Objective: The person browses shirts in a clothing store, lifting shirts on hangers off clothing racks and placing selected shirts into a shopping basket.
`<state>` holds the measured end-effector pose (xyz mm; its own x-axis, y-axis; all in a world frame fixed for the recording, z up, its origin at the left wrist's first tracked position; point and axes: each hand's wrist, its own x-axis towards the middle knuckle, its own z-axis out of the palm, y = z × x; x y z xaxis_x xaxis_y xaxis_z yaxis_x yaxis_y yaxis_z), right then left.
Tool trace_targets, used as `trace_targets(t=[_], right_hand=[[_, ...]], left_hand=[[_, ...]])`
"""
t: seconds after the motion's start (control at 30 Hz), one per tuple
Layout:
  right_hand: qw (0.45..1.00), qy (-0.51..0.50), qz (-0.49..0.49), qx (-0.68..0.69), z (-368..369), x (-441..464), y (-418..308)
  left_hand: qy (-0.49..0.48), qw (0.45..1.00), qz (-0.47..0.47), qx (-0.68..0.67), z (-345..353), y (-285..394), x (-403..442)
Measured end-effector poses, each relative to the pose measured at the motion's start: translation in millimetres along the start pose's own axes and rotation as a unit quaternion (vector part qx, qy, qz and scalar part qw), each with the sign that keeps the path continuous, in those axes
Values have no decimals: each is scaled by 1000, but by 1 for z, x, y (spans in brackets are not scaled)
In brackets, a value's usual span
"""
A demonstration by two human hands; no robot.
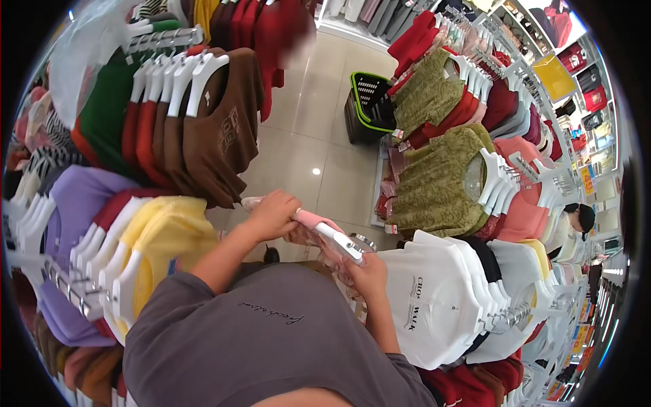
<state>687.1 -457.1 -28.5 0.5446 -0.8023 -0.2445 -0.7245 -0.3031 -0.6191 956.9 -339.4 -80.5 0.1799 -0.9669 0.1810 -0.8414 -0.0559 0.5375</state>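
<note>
In front of my waist, a pink garment [316, 222] hangs on a white hanger [344, 245], seen from above and slanting down to the right. My left hand [274, 214] is closed on the garment near the far end of the hanger, and a bit of pale pink cloth sticks out past it. At the near end, my right hand [367, 275] is closed around the white hanger, with folds of thin pink cloth under its fingers. Most of the garment hangs below the hanger, hidden by my hands and body.
Yellow shirts [169, 227] and brown sweaters [227, 129] hang on racks at left. White printed shirts [434, 298] and green patterned tops [434, 183] hang at right. A black basket with a green rim [371, 108] stands on the tiled floor [298, 122] ahead.
</note>
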Motion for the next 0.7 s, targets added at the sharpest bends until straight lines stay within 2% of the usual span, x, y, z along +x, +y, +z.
trace_targets(t=[0.07, 0.3, 0.37, 0.4, 0.47, 0.6, 0.7], right_hand=[[1000, -19, -10, -20, 5, 19, 2], [997, -37, -52, 47, -3, 115, -15], [990, -137, -26, -22, -11, 158, -22], [990, -137, -34, -10, -17, 180, -29], [985, -125, -115, 33, -33, 219, -46], [974, -181, -135, -7, -87, 286, -79], [972, -157, -172, 33, -101, 334, -62]], left_hand=[[8, 999, -47, -8, -4, -3, 12], [56, 998, -23, 3, -11, -52, 70], [91, 995, -38, 24, -26, -62, 96], [90, 995, -37, 38, -32, -69, 111], [119, 991, -42, 47, -47, -80, 141], [158, 983, -32, 83, -74, -97, 205], [181, 978, -21, 100, -88, -111, 255]])
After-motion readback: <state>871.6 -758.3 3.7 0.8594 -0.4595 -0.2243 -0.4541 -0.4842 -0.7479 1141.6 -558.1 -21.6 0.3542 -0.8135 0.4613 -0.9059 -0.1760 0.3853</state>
